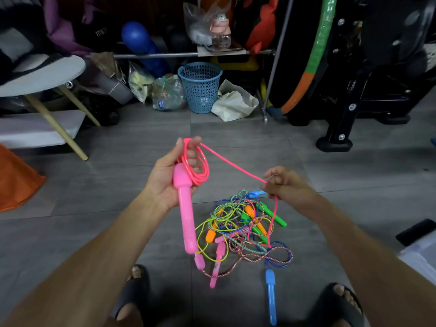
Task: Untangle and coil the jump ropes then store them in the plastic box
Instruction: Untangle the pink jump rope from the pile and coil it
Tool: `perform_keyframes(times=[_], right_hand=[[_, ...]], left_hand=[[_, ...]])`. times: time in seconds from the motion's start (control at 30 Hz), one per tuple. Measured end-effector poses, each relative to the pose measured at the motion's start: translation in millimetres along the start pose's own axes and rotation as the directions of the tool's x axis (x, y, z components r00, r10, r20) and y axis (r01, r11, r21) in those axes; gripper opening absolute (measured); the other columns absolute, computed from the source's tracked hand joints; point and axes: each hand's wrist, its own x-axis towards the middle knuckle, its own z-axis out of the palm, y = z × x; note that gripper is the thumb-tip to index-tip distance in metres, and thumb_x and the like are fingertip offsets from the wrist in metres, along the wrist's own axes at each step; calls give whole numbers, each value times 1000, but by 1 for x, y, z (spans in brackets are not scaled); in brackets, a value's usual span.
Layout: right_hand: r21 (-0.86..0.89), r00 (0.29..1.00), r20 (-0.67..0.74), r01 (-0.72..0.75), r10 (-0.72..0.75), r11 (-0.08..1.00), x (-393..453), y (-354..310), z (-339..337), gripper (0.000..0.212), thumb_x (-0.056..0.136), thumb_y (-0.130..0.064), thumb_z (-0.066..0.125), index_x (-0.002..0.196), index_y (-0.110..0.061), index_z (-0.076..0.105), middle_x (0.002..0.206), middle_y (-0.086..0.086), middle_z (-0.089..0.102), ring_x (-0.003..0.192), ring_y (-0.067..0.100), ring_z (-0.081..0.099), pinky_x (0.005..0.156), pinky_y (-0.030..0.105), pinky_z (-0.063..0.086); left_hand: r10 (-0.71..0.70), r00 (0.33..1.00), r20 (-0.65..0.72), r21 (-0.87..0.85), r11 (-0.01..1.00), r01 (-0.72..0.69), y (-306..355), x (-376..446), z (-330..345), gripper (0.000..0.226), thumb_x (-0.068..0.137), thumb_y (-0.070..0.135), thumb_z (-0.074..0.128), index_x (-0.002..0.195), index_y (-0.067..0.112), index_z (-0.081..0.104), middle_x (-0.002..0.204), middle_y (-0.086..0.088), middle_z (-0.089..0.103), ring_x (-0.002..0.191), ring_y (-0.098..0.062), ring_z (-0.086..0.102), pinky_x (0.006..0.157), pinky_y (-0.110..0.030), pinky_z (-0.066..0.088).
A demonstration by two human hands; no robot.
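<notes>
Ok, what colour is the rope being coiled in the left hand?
Bright pink rope, matching its handle; head view.

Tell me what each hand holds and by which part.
Left hand grips the pink rope's coil and handle top. Right hand pinches the same rope's loose strand between its fingers.

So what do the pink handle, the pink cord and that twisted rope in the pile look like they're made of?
Pink handle: glossy moulded plastic, going by its sheen. Pink cord: smooth and shiny, probably PVC or rubber. Twisted rope: matte braided strands, likely cotton or nylon.
</notes>
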Motion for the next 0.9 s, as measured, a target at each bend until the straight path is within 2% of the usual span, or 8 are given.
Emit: perform_keyframes(times=[0.13, 0.3, 0.43, 0.57, 0.63, 0.73, 0.8, 0.9], right_hand=[[171, 1000, -11, -16, 18, 985, -4, -8, -2, 10, 83, -2, 66, 76, -8, 62, 53, 1, 56, 49, 15, 45, 53, 28, 38], [-349, 960, 270, 170, -74, 922, -16, -36, 24, 19, 87, -11, 65, 68, -12, 66, 54, 0, 59, 42, 1, 48, 48, 17, 42], [-262, 876, 477, 225, -76, 939, -30, -55, 52, 16, 90, -16, 62, 76, -12, 68, 56, -3, 58, 52, 9, 50, 53, 21, 42], [-147, 893, 420, 244, -163, 958, -31, -65, 44, 21, 82, -2, 65, 77, -21, 71, 72, 20, 65, 64, 17, 53, 61, 31, 43], [-162, 922, 336, 256, -190, 953, -28, -63, 37, 30, 80, 4, 61, 77, -24, 71, 76, 18, 67, 67, 17, 55, 65, 35, 45], [-185, 932, 255, 307, -256, 934, -26, -61, 33, 25, 79, 8, 58, 87, -14, 67, 67, -1, 63, 61, 8, 54, 64, 29, 46], [-246, 916, 236, 379, -324, 892, -24, -59, 32, 21, 79, 5, 62, 93, -10, 62, 57, -13, 58, 52, 2, 49, 56, 16, 39], [-360, 900, 135, 435, -415, 826, -21, -56, 28, 23, 76, -19, 77, 88, -19, 58, 58, -10, 56, 54, 3, 50, 58, 20, 42]], left_hand=[[92, 994, -63, 13, 996, -91, 8, 0, -3, 66, 54, 12, 85, 115, 0, 62, 79, 1, 69, 60, -8, 63, 58, -20, 54], [200, 941, -274, 329, 939, -104, 2, 8, 5, 12, 87, 5, 52, 97, 7, 59, 81, -1, 74, 69, -10, 70, 61, -16, 55], [179, 906, -383, 567, 820, 78, -13, 16, 3, 12, 95, 5, 48, 85, 9, 52, 68, -4, 72, 59, -14, 70, 60, -22, 56], [92, 946, -311, 832, 507, 225, -25, 15, -6, 16, 94, -1, 49, 80, 3, 56, 60, 1, 70, 50, -9, 65, 60, -24, 55], [16, 959, -284, 881, 400, 254, -25, 14, -9, 16, 93, 1, 52, 79, 3, 59, 64, -2, 71, 53, -13, 66, 69, -31, 55], [-159, 955, -249, 899, 329, 289, -27, 10, 1, 11, 94, 8, 52, 87, 1, 58, 71, -7, 72, 55, -16, 67, 56, -25, 55], [-259, 932, -252, 875, 351, 334, -30, 7, 9, 31, 95, 23, 50, 102, -6, 57, 71, -10, 72, 53, -18, 66, 51, -22, 52], [-347, 913, -214, 889, 318, 330, -27, 4, 13, 48, 83, 36, 57, 104, -7, 60, 68, -11, 70, 52, -17, 65, 52, -22, 51]])
